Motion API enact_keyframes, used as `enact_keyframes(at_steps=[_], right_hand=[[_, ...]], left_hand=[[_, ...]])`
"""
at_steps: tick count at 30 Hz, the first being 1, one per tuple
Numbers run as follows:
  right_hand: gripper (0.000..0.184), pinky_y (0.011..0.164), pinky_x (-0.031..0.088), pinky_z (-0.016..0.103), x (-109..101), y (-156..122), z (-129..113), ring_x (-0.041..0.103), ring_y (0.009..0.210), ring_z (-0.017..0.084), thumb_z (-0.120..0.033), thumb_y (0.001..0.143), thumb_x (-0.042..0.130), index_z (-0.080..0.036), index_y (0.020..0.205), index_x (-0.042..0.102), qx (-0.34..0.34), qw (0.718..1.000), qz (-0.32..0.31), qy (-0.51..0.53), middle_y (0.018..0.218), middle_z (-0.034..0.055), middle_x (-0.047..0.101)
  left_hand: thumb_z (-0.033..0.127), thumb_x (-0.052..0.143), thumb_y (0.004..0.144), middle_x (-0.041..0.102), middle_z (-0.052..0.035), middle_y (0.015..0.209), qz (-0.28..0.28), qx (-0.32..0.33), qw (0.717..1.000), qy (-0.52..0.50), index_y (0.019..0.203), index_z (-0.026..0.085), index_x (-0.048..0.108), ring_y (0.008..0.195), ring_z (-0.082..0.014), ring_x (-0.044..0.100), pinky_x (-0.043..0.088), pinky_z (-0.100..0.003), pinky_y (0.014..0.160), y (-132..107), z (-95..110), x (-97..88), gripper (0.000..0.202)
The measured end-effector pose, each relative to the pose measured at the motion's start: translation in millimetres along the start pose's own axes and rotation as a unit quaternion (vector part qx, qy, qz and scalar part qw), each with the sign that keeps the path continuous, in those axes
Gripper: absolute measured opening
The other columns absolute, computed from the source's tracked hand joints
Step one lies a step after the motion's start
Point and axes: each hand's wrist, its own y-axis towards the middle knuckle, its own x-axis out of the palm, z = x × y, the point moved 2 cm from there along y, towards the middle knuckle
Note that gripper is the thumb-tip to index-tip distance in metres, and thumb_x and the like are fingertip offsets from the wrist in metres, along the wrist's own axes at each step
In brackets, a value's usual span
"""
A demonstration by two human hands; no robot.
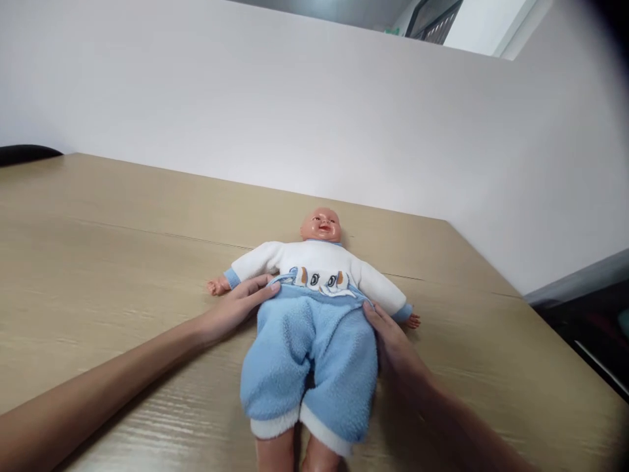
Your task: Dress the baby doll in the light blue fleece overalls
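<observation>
A baby doll (322,226) lies on its back in the middle of the view, its head toward the wall and its arms spread. It wears a white top (304,254) with blue cuffs and an embroidered animal motif. Its fluffy blue trousers (285,347) have white leg hems, with the bare legs coming out below. My left hand (243,303) pinches the trousers' waistband at the left hip, thumb on top. At the other hip my right hand (393,337) has its fingers closed on the waistband edge; part of its grip is hidden behind the cloth.
The doll rests on a light wooden table (122,262) with a seam running across it. Behind the far edge rises a white wall (246,105) with an opening at the top. A dark object (584,321) stands beyond the right edge, and a black rounded shape (29,154) at far left.
</observation>
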Motion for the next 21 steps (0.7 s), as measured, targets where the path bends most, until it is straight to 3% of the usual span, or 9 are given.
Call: enact_keyframes(at_steps=[3,6,8,10,13,15,18,21], right_hand=[[0.066,0.123,0.043,0.049,3,2,1,0.060,0.136,0.032,-0.068,0.080,0.083,-0.027,0.130,0.067,0.021,0.998,-0.018,0.059,0.141,0.0071,0.070],[0.053,0.120,0.045,0.045,-1,4,-4,0.062,0.129,0.031,-0.066,0.079,0.085,-0.027,0.113,0.072,-0.006,0.999,-0.031,0.028,0.131,0.0051,0.073],[0.043,0.102,0.053,0.040,-4,1,-12,0.065,0.108,0.028,-0.064,0.084,0.081,-0.025,0.098,0.070,-0.062,0.996,-0.058,-0.039,0.107,0.0034,0.073],[0.038,0.085,0.051,0.035,-5,-6,-23,0.059,0.090,0.024,-0.061,0.093,0.074,-0.024,0.090,0.065,-0.141,0.978,-0.082,-0.133,0.090,0.0013,0.063],[0.032,0.084,0.045,0.034,2,-16,-44,0.052,0.087,0.022,-0.053,0.101,0.065,-0.024,0.087,0.060,-0.248,0.932,-0.096,-0.247,0.088,0.0008,0.055],[0.026,0.088,0.044,0.034,12,-15,-59,0.052,0.091,0.022,-0.047,0.102,0.064,-0.024,0.089,0.060,-0.285,0.911,-0.112,-0.275,0.092,0.0012,0.055],[0.019,0.085,0.045,0.033,25,1,-73,0.055,0.092,0.022,-0.043,0.099,0.066,-0.025,0.097,0.062,-0.247,0.932,-0.138,-0.228,0.094,0.0005,0.059],[0.026,0.090,0.047,0.035,25,22,-72,0.061,0.099,0.025,-0.049,0.094,0.070,-0.024,0.101,0.066,-0.173,0.956,-0.153,-0.183,0.097,0.0012,0.067]], left_hand=[[0.066,0.073,0.092,0.071,-0.0078,0.104,-0.007,-0.042,0.995,-0.087,0.110,0.020,0.068,0.094,-0.0253,0.066,0.055,-0.037,0.084,1,-5,3.0,0.049],[0.065,0.076,0.090,0.070,-0.0078,0.105,-0.001,-0.048,0.994,-0.094,0.111,0.020,0.069,0.097,-0.0258,0.065,0.054,-0.035,0.084,4,-4,-0.4,0.050],[0.065,0.075,0.091,0.068,-0.0058,0.098,0.008,-0.028,0.999,-0.036,0.104,0.020,0.070,0.093,-0.0248,0.063,0.051,-0.033,0.080,4,3,-5.6,0.048],[0.066,0.072,0.093,0.064,-0.0040,0.092,0.004,0.015,0.998,0.057,0.094,0.019,0.070,0.089,-0.0235,0.060,0.048,-0.031,0.076,2,16,-9.0,0.046],[0.063,0.069,0.096,0.062,-0.0031,0.093,-0.040,0.090,0.982,0.163,0.093,0.020,0.069,0.092,-0.0233,0.057,0.046,-0.032,0.080,0,42,-4.7,0.043],[0.061,0.070,0.096,0.062,-0.0032,0.096,-0.055,0.120,0.975,0.176,0.096,0.020,0.068,0.095,-0.0236,0.058,0.048,-0.033,0.084,2,58,2.0,0.040],[0.062,0.071,0.095,0.062,-0.0034,0.094,-0.045,0.116,0.984,0.127,0.099,0.020,0.066,0.091,-0.0231,0.059,0.048,-0.033,0.080,12,69,9.5,0.042],[0.065,0.072,0.093,0.058,-0.0011,0.085,-0.043,0.080,0.991,0.103,0.094,0.020,0.064,0.080,-0.0198,0.054,0.043,-0.030,0.071,25,62,7.5,0.047]])
